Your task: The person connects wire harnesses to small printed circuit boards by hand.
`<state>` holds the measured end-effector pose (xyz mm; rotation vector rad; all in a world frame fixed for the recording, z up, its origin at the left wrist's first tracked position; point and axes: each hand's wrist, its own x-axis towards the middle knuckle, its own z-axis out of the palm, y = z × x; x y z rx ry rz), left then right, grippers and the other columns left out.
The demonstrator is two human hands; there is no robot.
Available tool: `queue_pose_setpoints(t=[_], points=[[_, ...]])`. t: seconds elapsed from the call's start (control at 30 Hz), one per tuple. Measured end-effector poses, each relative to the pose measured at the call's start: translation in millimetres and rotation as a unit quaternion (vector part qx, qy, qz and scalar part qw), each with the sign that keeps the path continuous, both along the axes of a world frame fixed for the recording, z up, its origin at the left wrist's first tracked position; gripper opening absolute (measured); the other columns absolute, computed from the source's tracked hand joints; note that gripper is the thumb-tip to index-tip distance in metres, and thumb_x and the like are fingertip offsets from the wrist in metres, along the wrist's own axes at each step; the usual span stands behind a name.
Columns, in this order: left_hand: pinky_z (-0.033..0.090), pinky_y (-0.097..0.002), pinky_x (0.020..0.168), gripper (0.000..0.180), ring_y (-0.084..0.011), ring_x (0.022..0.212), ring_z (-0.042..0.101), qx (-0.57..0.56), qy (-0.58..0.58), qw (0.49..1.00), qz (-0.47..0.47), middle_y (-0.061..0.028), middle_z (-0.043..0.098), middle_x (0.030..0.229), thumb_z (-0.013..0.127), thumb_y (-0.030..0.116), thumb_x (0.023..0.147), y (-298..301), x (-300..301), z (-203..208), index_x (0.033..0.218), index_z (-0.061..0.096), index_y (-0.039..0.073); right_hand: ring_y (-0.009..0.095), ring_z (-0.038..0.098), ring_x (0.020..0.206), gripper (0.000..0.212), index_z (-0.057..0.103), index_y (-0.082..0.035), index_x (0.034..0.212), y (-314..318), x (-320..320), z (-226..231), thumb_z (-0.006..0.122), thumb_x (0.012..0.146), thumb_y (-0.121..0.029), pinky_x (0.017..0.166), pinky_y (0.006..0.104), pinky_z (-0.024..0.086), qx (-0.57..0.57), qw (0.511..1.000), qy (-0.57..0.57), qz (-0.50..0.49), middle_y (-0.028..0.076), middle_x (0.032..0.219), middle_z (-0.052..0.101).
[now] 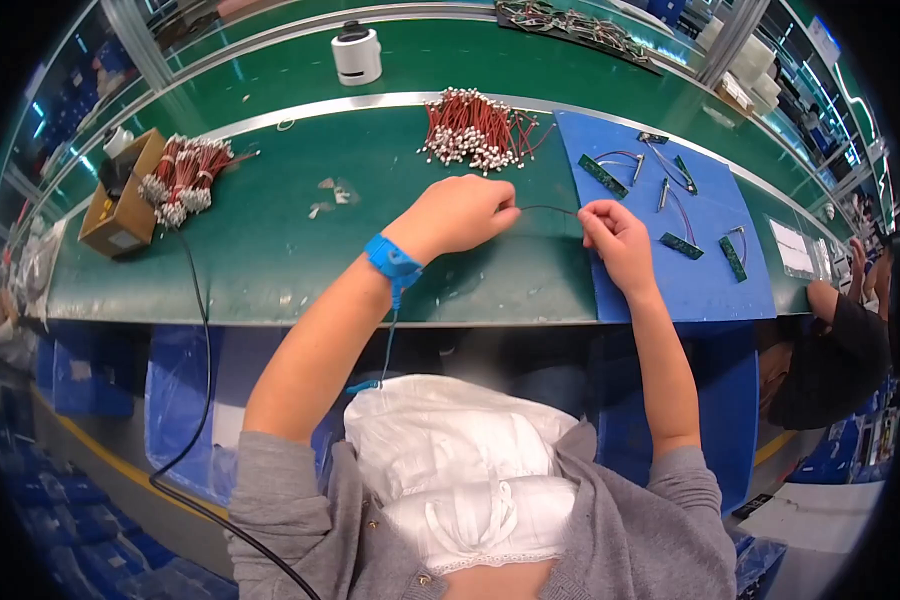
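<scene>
A thin dark wire stretches between my two hands above the green bench. My left hand is closed, back of the hand up, pinching one end; a blue wrist strap with a cord sits on that wrist. With fingertips pressed together, my right hand grips the other end over the left edge of a blue mat. What the wire's ends look like is hidden by my fingers. Small green circuit boards with short wires lie on the mat, right of my right hand.
Beyond my left hand lies a bundle of red wires with white connectors. Another wire bundle rests by a cardboard box at left. A white cylindrical device stands farther back. A black cable hangs over the front edge. Another person is at right.
</scene>
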<state>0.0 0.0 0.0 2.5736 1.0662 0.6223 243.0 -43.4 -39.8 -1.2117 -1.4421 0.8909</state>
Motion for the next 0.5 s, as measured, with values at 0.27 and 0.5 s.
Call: queue_pose_setpoints(t=[0.27,0.5], points=[[0.046,-0.0419,0.058,0.016,-0.0319,0.067,0.059,-0.018,0.022,0.999,-0.017,-0.0126,0.060,0.070,0.056,0.023,0.084,90,26,1,0.082,0.057,0.008,0.005,0.054,0.056,0.013,0.060,0.000,0.088,75,21,56,0.061,0.084,-0.012,0.051,0.0206,0.043,-0.003,0.988,-0.140,0.067,0.002,0.063,0.059],[0.045,-0.0388,0.055,0.011,-0.0291,0.060,0.058,-0.008,-0.080,0.996,0.035,-0.0102,0.057,0.064,0.061,0.017,0.080,193,13,-9,0.078,0.057,0.008,0.011,0.060,0.060,0.013,0.059,-0.003,0.091,220,2,38,0.063,0.082,-0.013,0.055,0.0245,0.048,0.022,0.984,-0.146,0.101,0.007,0.072,0.062]])
